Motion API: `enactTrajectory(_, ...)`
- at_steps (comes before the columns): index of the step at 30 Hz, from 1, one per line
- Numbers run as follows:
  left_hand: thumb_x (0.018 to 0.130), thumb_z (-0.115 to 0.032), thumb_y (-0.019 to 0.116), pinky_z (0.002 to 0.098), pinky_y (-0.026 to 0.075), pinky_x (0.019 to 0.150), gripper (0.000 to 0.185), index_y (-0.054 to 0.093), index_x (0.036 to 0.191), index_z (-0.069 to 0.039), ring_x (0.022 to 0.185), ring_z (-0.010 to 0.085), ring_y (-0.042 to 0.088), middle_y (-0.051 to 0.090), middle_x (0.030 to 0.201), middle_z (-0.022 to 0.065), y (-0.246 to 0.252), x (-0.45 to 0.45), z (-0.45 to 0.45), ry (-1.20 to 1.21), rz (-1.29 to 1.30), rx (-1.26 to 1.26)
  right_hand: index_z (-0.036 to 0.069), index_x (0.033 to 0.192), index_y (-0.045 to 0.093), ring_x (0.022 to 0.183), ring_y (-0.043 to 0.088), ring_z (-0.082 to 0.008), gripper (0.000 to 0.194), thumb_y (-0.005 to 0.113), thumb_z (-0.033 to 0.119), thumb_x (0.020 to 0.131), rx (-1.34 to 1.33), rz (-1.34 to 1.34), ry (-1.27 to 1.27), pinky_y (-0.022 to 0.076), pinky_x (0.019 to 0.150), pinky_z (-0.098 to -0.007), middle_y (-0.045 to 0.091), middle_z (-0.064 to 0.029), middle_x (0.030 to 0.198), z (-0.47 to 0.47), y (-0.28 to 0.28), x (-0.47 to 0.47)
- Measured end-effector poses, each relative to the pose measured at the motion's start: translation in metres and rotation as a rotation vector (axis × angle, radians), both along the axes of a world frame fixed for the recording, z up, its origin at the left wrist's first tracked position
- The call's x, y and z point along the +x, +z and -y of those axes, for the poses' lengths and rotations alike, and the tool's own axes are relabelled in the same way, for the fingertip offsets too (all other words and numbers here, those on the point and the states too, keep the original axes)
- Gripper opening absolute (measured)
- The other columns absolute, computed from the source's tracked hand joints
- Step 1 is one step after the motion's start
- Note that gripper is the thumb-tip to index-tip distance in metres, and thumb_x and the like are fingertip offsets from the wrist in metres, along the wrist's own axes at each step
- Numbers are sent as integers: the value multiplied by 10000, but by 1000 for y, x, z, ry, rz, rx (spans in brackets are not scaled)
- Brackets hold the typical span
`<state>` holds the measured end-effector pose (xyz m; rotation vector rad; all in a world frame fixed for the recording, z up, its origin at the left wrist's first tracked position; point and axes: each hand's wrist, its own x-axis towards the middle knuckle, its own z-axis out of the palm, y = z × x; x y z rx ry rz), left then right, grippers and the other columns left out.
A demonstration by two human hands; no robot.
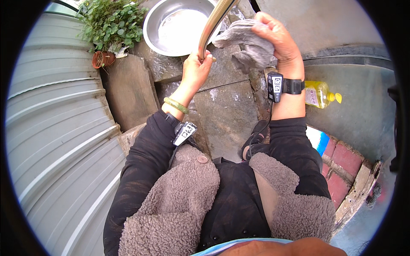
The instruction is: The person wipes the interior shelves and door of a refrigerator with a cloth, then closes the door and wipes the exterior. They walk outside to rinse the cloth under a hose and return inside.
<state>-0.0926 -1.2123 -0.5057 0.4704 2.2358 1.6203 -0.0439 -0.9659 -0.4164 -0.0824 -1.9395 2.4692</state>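
Observation:
My left hand [196,71], with a green bangle at the wrist, is closed around a tan, dark-striped hose [214,24]. The hose rises out of the top of the view, and a short end pokes out beside my thumb. My right hand [282,40] pinches a crumpled grey cloth [248,43] by its upper edge, so that it hangs just right of the hose. Past my left hand, a round metal basin [150,33] rests on the stone paving [225,108]; the hose hides part of its right rim.
Corrugated metal sheeting [61,112] borders the left side. Near it are a leafy plant [112,24] and a small brown pot [103,59]. Beyond my right wrist is a yellow liquid bottle [317,94] with its cap flipped up. Red bricks [347,158] lie at lower right.

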Motion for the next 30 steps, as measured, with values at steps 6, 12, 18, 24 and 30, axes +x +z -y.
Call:
enactTrajectory(6,883,-153,619,270,496,643,167,601,987,-24,673,104,606,668,765,53,-2,1,0,-12,-46,-48,109,960,563,836,608,-91,202,706,165,829,-52,64,-135,502,736,-243,648,-14,906,-12,-69,-7)
enactTrajectory(12,896,-138,614,259,492,630,155,584,998,-25,673,87,597,683,789,48,0,4,2,3,21,-8,78,1224,529,948,620,-193,450,659,85,793,527,538,-220,504,855,-325,649,-98,1045,36,-211,22)
enactTrajectory(18,886,-113,631,249,487,622,139,588,983,-23,682,71,591,671,779,45,-2,5,0,19,39,24,232,1215,585,1250,405,-322,495,729,212,742,1396,284,-127,341,1020,-523,519,-50,1316,84,-239,26)
enactTrajectory(24,890,-104,636,244,495,660,151,571,1003,-29,740,78,625,654,794,13,-4,6,6,1,29,30,222,1288,545,1145,542,-369,482,589,99,824,1345,600,-141,463,952,-427,489,-144,1355,69,-239,26)
enactTrajectory(30,888,-170,655,272,488,657,190,586,1014,-44,710,91,576,647,799,30,-16,4,-2,-38,32,53,108,1032,696,927,658,-212,301,670,132,733,808,326,-66,510,836,-321,688,-121,1006,48,-192,-8)
